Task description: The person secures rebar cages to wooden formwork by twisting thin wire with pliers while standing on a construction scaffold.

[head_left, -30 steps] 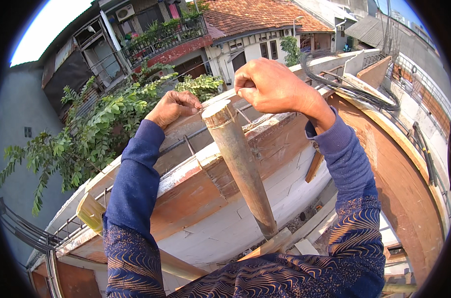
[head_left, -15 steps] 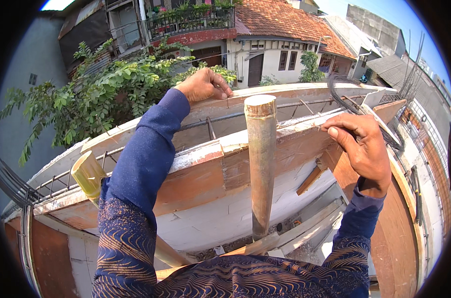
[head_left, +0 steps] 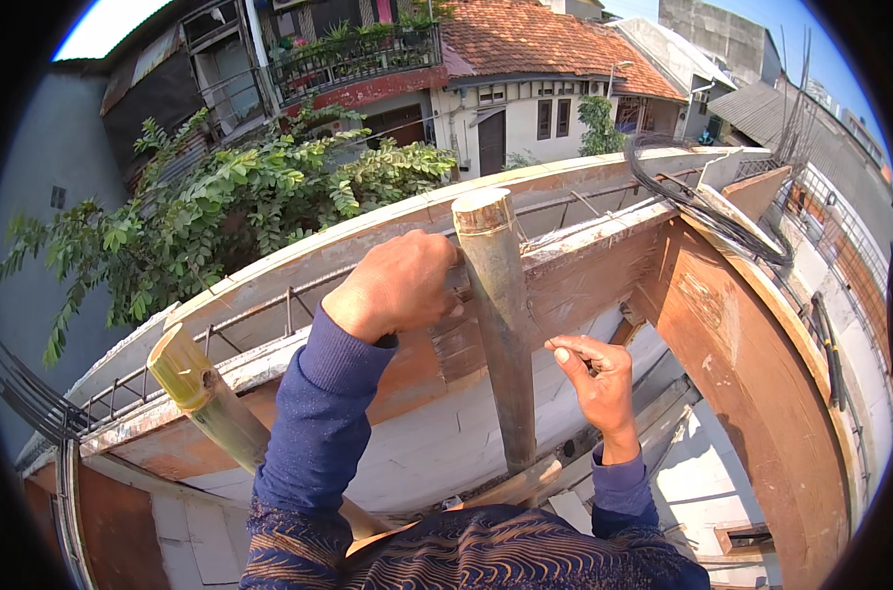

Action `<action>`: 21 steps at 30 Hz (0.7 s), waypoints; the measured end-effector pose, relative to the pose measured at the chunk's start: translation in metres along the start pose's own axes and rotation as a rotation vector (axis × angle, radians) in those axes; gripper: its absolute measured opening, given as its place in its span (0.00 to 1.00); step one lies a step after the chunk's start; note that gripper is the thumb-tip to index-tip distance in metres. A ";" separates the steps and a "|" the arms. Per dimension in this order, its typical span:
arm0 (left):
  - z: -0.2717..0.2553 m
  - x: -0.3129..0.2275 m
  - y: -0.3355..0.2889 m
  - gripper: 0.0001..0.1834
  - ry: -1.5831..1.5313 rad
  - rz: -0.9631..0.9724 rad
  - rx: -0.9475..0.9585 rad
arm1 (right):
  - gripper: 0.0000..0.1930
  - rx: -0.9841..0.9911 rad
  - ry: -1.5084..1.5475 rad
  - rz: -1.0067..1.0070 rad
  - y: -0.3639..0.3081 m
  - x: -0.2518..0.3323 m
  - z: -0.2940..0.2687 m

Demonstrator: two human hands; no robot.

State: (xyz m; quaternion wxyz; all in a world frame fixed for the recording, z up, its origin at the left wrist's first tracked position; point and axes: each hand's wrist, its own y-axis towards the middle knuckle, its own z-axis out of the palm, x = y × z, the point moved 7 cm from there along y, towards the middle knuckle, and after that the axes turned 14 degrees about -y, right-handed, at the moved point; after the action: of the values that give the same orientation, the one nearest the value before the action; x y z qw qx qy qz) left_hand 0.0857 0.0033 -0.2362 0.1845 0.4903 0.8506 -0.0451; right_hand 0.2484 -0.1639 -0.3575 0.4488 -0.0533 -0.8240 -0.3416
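An upright bamboo post point(head_left: 497, 324) stands in front of me, against the near plywood board point(head_left: 594, 261) of a long formwork. My left hand point(head_left: 402, 285) is at the post's left side near its top, fingers curled inward; what they hold, if anything, is hidden. To the right of the post and lower, my right hand point(head_left: 596, 385) pinches what looks like a thin wire point(head_left: 537, 323) between thumb and forefinger. That strand runs up toward the post and board. A second, greenish bamboo post point(head_left: 202, 383) leans to the left of my left forearm.
Steel reinforcing bars point(head_left: 289, 307) run between the near board and the far formwork board point(head_left: 368, 228). Coiled black wire point(head_left: 712, 211) lies on the right corner. A curved plywood panel point(head_left: 751, 374) closes the right side. Leafy branches point(head_left: 250, 187) hang beyond the far board.
My left hand has come back from the far board to the post's left side. My right hand has moved left and down, from the near board's top edge to beside the post.
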 end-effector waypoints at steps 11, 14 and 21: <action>0.014 -0.012 -0.018 0.15 -0.131 0.281 -0.499 | 0.04 -0.129 0.028 0.025 0.008 -0.048 0.022; 0.020 -0.016 -0.027 0.12 0.035 0.184 -0.566 | 0.05 -0.177 0.054 -0.001 0.016 -0.035 0.008; 0.025 -0.011 -0.025 0.23 -0.074 0.226 -0.486 | 0.04 -0.184 0.430 0.080 0.043 0.006 -0.040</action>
State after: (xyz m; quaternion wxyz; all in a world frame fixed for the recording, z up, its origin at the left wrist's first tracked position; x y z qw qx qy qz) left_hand 0.0759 -0.0248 -0.2578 0.3315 0.5215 0.7690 0.1635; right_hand 0.2901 -0.1567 -0.3160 0.6203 -0.0525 -0.6722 -0.4008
